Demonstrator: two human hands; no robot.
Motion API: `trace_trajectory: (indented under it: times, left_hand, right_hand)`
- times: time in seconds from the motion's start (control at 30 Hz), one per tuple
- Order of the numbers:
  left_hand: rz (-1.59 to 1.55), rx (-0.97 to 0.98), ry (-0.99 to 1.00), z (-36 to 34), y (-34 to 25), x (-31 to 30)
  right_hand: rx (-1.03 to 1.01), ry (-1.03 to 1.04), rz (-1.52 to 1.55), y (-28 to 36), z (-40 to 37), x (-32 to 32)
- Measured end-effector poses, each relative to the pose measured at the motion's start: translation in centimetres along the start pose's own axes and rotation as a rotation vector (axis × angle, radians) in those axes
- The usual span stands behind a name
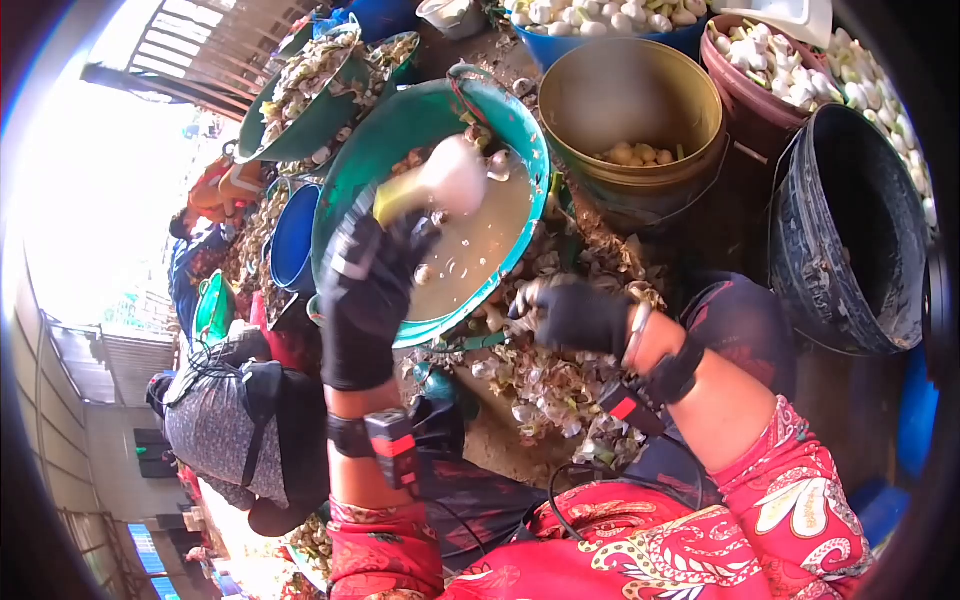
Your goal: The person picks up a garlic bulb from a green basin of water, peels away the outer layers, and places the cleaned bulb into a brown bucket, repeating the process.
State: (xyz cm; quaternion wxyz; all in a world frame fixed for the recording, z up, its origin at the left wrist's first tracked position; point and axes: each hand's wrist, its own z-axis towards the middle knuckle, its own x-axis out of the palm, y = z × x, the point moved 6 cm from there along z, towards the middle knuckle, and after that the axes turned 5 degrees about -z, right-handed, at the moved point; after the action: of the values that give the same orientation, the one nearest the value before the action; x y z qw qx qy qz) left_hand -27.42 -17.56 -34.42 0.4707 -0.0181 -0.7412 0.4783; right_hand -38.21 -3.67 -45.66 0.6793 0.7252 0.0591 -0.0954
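My left hand [370, 270], in a black glove, grips a pale onion [455, 175] by its yellow-green stem. The onion is blurred by motion and is above the green basin [345, 180]. Cloudy water [480, 240] fills part of this basin, with a few onions and bits of peel in it. My right hand [580, 315], also gloved in black, is just outside the basin's near rim, over a heap of peelings [550, 385]. Its fingers are curled closed, and whatever they hold is too hidden to name.
A yellow bucket [630, 90] has several onions at its bottom. A dark bucket [850, 230] leans at the right. A blue tub [600, 45] and a reddish tub [760, 75] hold white onions. Another person [250, 420] is bent over at the left.
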Motion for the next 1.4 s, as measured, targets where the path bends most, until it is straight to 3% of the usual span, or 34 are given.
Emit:
trace_trajectory:
  times: [0.03, 0.1, 0.13, 0.2, 0.23, 0.3, 0.33, 0.37, 0.4, 0.43, 0.47, 0.5, 0.53, 0.57, 0.63, 0.67, 0.7, 0.77, 0.83, 0.87, 0.9, 0.97, 1.0, 1.03, 1.07, 1.1, 1.17, 1.2, 1.23, 1.33, 1.4]
  left_hand:
    - [0.199, 0.15, 0.124, 0.1, -1.1, 4.1]
    - [0.401, 0.187, 0.162, 1.2, -3.2, 5.4]
    - [0.573, 0.196, 0.187, 1.9, -3.8, 3.7]
    - [0.987, 0.144, 0.181, 4.0, -4.0, -3.4]
    - [1.821, 0.351, 0.081, 4.0, -3.7, -5.6]
    - [2.28, 0.215, 0.19, 4.5, -1.5, -11.6]
    - [2.324, 0.104, 0.22, 5.5, -0.8, -14.5]
    - [2.233, 0.13, 0.144, 7.4, -1.0, -19.9]
    - [1.981, -0.069, -0.06, 8.4, -1.2, -21.7]
    - [1.707, -0.252, -0.241, 9.1, -1.0, -23.5]
    - [1.698, -0.249, -0.234, 10.1, -0.7, -24.0]
    - [1.534, -0.359, -0.41, 10.6, -0.6, -25.7]
    - [1.36, -0.466, -0.575, 11.2, -0.3, -27.7]
    - [1.356, -0.461, -0.565, 12.4, 0.1, -29.6]
    - [2.58, -0.057, 0.55, 14.6, 2.8, -29.0]
    - [2.486, -0.12, 0.417, 14.6, 3.0, -29.3]
    - [2.388, -0.173, 0.282, 13.8, 3.5, -27.8]
    - [2.301, -0.06, 0.336, 16.3, 6.2, -38.2]
    - [2.234, 0.162, 0.43, 14.0, 5.3, -32.9]
    - [1.667, -0.07, 0.162, 13.0, 4.1, -29.4]
    - [1.064, -0.25, -0.062, 11.2, 3.6, -25.0]
    - [0.645, -0.28, -0.237, 7.4, 2.3, -17.7]
    - [0.573, -0.233, -0.181, 6.0, 2.0, -15.6]
    - [0.532, -0.251, -0.15, 4.8, 2.2, -14.1]
    - [0.662, -0.134, 0.002, 3.4, 2.5, -12.1]
    - [0.79, -0.016, 0.154, 1.5, 3.2, -9.9]
    - [0.429, -0.224, -0.057, -2.4, 5.8, -7.0]
    - [1.013, 0.018, 0.2, -3.2, 5.5, -4.9]
    - [0.479, -0.254, -0.13, -4.4, 6.8, -5.7]
    - [0.461, -0.143, -0.104, -4.9, 7.1, -5.3]
    - [0.497, -0.047, -0.065, -5.0, 6.9, -4.2]
  right_hand:
    - [-0.071, 0.016, -0.282, -0.7, 0.2, 1.5]
    - [-0.052, 0.055, -0.379, -0.3, -0.3, 1.1]
    - [-0.027, 0.082, -0.475, 0.0, -0.6, 0.7]
    - [0.041, -0.002, -0.377, 0.7, -0.8, -0.8]
    - [0.11, -0.084, -0.282, 0.9, -0.9, -1.8]
    - [0.147, -0.08, -0.315, 1.0, -0.6, -2.0]
    - [0.076, -0.136, -0.311, 0.8, -0.4, -1.6]
    - [0.005, -0.193, -0.307, 0.4, -0.3, -1.2]
    - [-0.11, -0.268, -0.312, 1.2, -0.3, -1.3]
    - [0.1, -0.19, -0.306, 0.9, -0.6, -1.5]
    - [0.026, -0.252, -0.307, 0.9, -0.4, -1.4]
    - [-0.051, -0.314, -0.308, 0.8, -0.2, -1.4]
    - [0.019, -0.279, -0.325, 1.0, -0.1, -1.6]
    - [0.015, -0.287, -0.365, 0.7, 0.2, -1.6]
    - [0.0, -0.315, -0.372, 1.4, 0.2, -1.9]
    - [-0.007, -0.322, -0.448, 0.1, 0.6, -1.4]
    - [0.129, -0.205, -0.373, 0.1, 0.5, -1.3]
    - [-0.039, -0.319, -0.461, 0.8, 0.6, -1.5]
    - [-0.084, -0.354, -0.421, 1.5, 0.7, -1.5]
    - [0.107, -0.236, -0.269, 1.3, 0.7, -1.3]
    - [0.157, -0.242, -0.068, 1.2, 0.6, -1.0]
    - [0.233, -0.165, 0.123, 1.1, 0.8, -0.4]
    - [0.221, -0.153, 0.119, 1.4, 0.9, 0.1]
    - [0.191, -0.145, 0.36, 1.4, 1.1, 0.8]
    - [0.161, -0.134, 0.601, 1.3, 1.4, 1.5]
    - [0.151, -0.125, 0.599, 1.0, 1.8, 2.3]
    - [-0.059, -0.112, 0.716, 1.1, 2.3, 3.3]
    - [0.001, -0.102, 0.805, 0.4, 2.0, 3.4]
    - [-0.001, -0.097, 0.803, 0.5, 1.8, 3.5]
    - [-0.101, -0.201, 0.884, 1.1, 1.4, 2.6]
    - [-0.123, -0.163, 0.837, 0.5, 1.7, 2.6]
